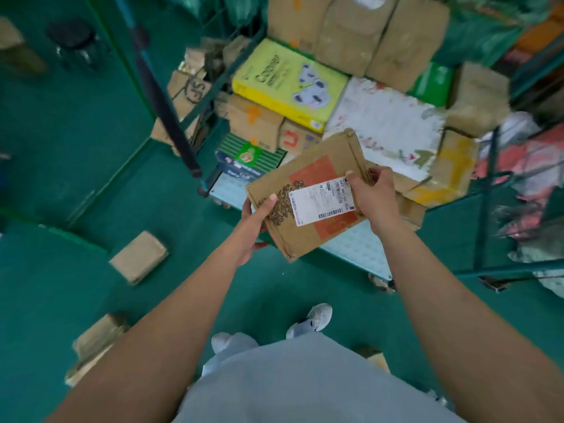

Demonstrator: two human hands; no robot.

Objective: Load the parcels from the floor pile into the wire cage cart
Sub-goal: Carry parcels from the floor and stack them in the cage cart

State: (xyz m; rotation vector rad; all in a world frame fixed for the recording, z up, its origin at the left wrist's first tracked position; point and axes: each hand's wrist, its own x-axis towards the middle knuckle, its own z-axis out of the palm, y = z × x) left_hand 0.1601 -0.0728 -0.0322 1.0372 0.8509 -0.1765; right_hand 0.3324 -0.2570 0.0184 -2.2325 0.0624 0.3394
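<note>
I hold a flat brown cardboard parcel (308,175) with an orange patch and a white shipping label, tilted above the front edge of the wire cage cart (357,248). My left hand (253,227) grips its lower left edge, thumb on top. My right hand (370,196) grips its right edge beside the label. Inside the cart lie several parcels: a yellow box (287,80), a white patterned package (384,123), brown boxes (357,29) at the back and a green striped box (250,154) at the front left.
Two brown parcels lie on the green floor to my left, one (139,256) near the cart, another (94,346) by my left arm. A dark pole (164,108) leans at the cart's left. Green cage frames (488,196) and bagged goods stand on the right. My shoes (311,322) are below.
</note>
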